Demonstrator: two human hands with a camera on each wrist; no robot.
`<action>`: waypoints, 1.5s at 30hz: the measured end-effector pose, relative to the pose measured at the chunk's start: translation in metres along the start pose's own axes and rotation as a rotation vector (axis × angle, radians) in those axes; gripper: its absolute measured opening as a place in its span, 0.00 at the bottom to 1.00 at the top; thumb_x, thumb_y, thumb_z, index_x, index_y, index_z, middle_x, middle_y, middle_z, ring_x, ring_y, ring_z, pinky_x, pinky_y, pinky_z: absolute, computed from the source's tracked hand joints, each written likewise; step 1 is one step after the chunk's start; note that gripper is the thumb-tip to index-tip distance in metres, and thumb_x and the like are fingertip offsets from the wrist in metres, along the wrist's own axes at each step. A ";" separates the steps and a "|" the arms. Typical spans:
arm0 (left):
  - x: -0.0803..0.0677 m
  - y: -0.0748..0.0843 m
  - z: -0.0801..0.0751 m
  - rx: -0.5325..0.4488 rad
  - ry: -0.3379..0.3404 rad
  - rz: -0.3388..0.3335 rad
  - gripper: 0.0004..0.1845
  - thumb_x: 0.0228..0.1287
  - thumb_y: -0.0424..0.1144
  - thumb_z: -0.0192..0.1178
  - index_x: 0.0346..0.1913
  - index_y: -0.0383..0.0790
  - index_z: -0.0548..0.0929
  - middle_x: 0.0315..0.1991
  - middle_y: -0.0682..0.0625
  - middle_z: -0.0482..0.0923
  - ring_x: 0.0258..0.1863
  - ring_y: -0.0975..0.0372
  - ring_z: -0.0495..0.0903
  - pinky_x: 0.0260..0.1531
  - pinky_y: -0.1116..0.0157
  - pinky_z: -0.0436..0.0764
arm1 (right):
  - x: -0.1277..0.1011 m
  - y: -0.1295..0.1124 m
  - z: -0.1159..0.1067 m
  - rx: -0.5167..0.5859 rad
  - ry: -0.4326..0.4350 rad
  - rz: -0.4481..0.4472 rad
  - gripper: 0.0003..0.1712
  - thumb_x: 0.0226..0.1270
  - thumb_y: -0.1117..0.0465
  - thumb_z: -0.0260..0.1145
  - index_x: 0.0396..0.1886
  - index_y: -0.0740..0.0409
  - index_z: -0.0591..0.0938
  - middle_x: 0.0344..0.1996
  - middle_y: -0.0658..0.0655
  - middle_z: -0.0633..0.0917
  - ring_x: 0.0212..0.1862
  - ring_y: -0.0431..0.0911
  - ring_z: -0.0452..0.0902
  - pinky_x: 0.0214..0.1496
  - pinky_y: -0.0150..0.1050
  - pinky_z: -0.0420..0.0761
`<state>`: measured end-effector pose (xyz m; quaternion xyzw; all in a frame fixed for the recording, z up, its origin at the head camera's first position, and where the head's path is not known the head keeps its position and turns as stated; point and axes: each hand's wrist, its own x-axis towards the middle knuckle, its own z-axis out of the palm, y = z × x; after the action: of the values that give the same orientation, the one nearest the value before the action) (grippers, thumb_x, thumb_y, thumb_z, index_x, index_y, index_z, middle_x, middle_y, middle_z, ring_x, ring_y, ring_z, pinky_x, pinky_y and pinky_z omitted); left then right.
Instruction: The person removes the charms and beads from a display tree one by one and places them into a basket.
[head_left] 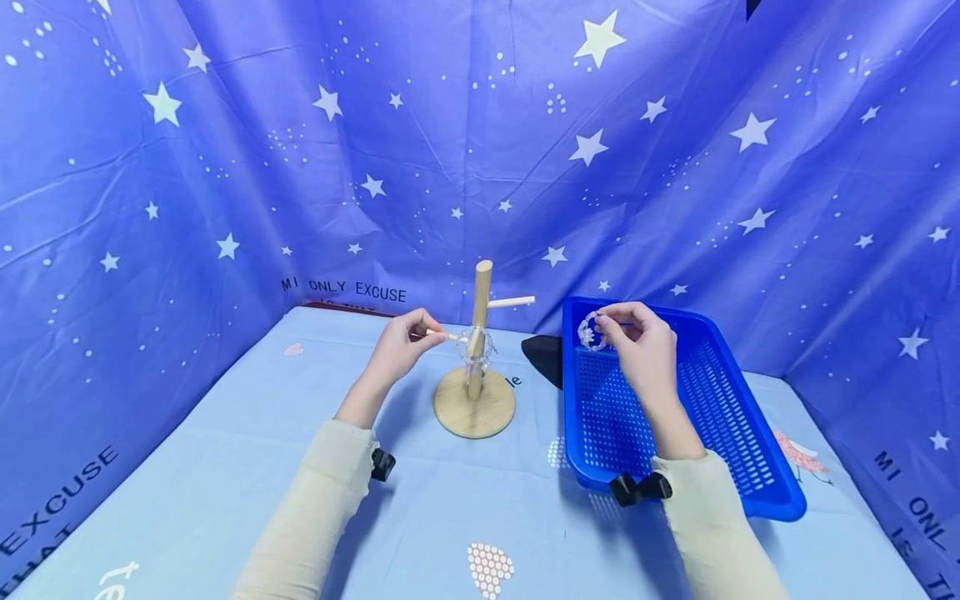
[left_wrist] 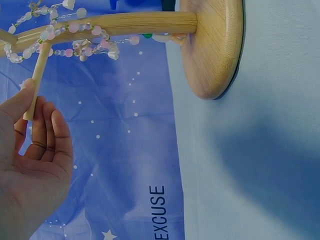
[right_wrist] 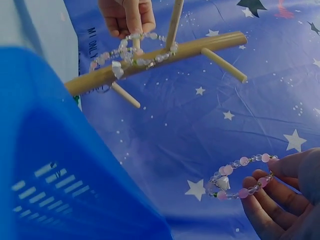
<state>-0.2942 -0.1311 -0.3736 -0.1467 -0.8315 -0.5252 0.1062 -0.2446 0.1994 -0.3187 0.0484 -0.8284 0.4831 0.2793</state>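
From the head view, the left hand (head_left: 405, 340) pinches a peg of the wooden stand (head_left: 476, 367) on the tabletop (head_left: 225, 467). The right hand (head_left: 637, 337) holds a beaded bracelet (head_left: 591, 332) above the blue basket (head_left: 757, 492).

The left wrist view shows thumb and fingers (left_wrist: 47, 132) grasping the peg (left_wrist: 37, 80), with another bracelet (left_wrist: 75, 45) (pink and clear beads) draped on the stand.

In the right wrist view, fingers (right_wrist: 272, 192) pinch the bracelet.
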 end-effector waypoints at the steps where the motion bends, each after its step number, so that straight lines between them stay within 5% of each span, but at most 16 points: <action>1: 0.000 0.000 0.000 0.000 -0.001 -0.001 0.06 0.65 0.34 0.66 0.38 0.34 0.82 0.36 0.41 0.83 0.31 0.63 0.76 0.31 0.70 0.76 | 0.001 0.001 -0.001 -0.006 -0.002 -0.002 0.10 0.68 0.61 0.68 0.43 0.63 0.86 0.38 0.65 0.89 0.29 0.31 0.83 0.32 0.21 0.79; 25: 0.001 -0.002 0.000 -0.005 -0.003 -0.011 0.06 0.65 0.34 0.66 0.38 0.34 0.82 0.37 0.41 0.84 0.32 0.63 0.77 0.33 0.69 0.77 | 0.029 0.020 -0.008 -0.133 -0.045 -0.012 0.12 0.71 0.57 0.66 0.45 0.61 0.86 0.40 0.63 0.90 0.29 0.23 0.79 0.29 0.20 0.74; 45: 0.001 -0.001 -0.001 -0.016 -0.001 0.002 0.05 0.64 0.32 0.66 0.38 0.33 0.82 0.34 0.41 0.83 0.30 0.63 0.75 0.30 0.71 0.74 | 0.045 0.046 -0.004 -0.212 -0.069 -0.014 0.10 0.70 0.59 0.67 0.44 0.60 0.86 0.37 0.63 0.90 0.29 0.28 0.80 0.28 0.22 0.71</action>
<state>-0.2951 -0.1321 -0.3738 -0.1488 -0.8273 -0.5315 0.1050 -0.2970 0.2360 -0.3298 0.0411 -0.8836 0.3889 0.2575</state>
